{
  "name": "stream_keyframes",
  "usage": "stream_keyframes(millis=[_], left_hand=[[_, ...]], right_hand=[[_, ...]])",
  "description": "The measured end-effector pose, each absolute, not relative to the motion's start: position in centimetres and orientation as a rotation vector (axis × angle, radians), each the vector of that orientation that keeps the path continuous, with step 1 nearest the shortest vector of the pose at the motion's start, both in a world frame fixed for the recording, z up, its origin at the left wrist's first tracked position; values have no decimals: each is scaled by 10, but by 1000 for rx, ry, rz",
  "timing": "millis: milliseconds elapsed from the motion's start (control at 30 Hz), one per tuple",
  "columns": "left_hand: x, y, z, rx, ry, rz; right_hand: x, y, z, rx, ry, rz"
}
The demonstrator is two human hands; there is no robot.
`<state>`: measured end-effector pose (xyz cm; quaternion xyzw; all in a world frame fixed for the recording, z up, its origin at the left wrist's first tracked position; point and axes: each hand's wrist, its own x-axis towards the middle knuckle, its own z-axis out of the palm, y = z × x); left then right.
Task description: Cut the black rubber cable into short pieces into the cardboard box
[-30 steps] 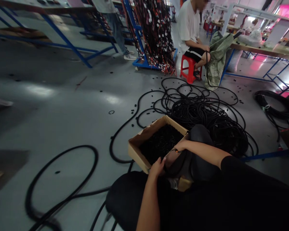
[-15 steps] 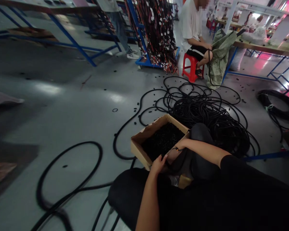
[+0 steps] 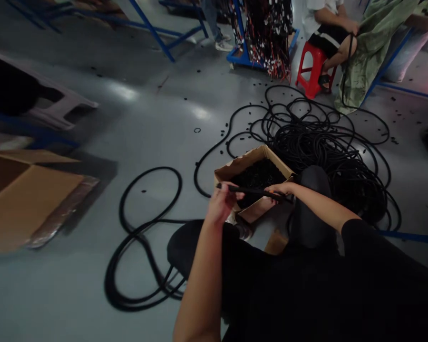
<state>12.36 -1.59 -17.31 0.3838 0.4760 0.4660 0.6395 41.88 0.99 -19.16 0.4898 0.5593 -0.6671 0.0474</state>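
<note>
Head camera: a worker's two hands hold a black tube [image 3: 251, 191] taut across the front of a cardboard box [image 3: 244, 164], just above its open top. The left hand [image 3: 221, 204] is curled closed around the near end, with a short tip poking out past the fingers. The right hand [image 3: 277, 192] pinches the far stretch between fingertips and thumb, close to a dark knee [image 3: 310, 204]. Inside the box, a heap of black pieces [image 3: 257, 175] fills the bottom, too dark to count. A firm grip from both hands, set well apart, looks the best way to keep the tube straight and steady over the box.

Beyond it, a tangle of black cable [image 3: 328, 147] spreads across the grey floor, dotted with small black clips [image 3: 223, 134]; a looser loop [image 3: 146, 223] lies to the left beside flattened cardboard [image 3: 28, 199]. At the top right, a co-worker [image 3: 328, 28] sits on a red stool [image 3: 312, 69] by a green sack [image 3: 373, 52], near a rack of hanging wire bundles [image 3: 267, 33].
</note>
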Motion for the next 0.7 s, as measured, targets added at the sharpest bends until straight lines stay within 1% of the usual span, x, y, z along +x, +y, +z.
stream_keyframes(millis=[133,167,267,333,433,533,600,700], left_hand=[[101,59,-157,680,1192,1441],[96,76,-158,611,1244,1466],[95,109,-168,443,1356,1392],[107,115,-178,408,1322,1315],[135,113,-186,435,1242,1275],[155,110,-188,544,1172,1186],[159,109,-191,613,1174,1118],[159,106,-203,789,1231,965]], right_hand=[[438,4,-186,1483,1489,-2425],[445,4,-184,1510,1470,-2494],[466,7,-174,1582,1527,-2585],[475,14,-167,1583,1653,-2533],[476,35,-160,1648,1779,-2324],[466,65,-164,1556,1839,-2167],[455,86,-173,1509,1922,-2184],[440,108,-193,1746,2012,-2238]])
